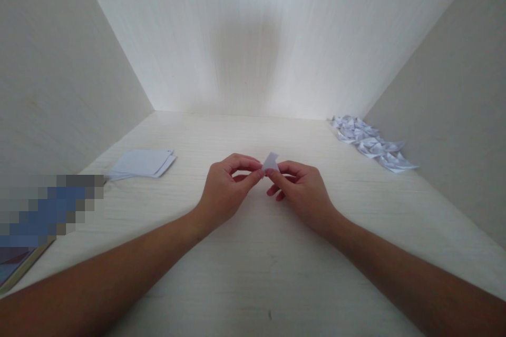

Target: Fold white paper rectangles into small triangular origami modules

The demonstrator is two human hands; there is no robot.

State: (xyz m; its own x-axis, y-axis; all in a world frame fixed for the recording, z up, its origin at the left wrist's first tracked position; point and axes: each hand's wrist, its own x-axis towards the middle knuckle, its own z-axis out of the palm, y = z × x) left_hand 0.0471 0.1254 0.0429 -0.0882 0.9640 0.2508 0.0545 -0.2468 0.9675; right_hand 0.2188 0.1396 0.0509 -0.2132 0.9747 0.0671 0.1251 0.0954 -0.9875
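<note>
A small piece of folded white paper (271, 161) is held up between my two hands, above the middle of the table. My left hand (233, 181) pinches its left side between thumb and fingers. From the other side, my right hand (300, 184) grips the lower right part with the thumb in front, its lower fingers curled beneath. One end of the paper sticks up above the fingertips. The fingers hide part of the folds.
A stack of flat white paper sheets (140, 163) lies at the left. Folded white paper pieces (367, 139) are heaped along the right wall. A thick book-like object (29, 263), partly blurred out, sits at the left edge. Walls enclose the pale table (253, 268) on three sides.
</note>
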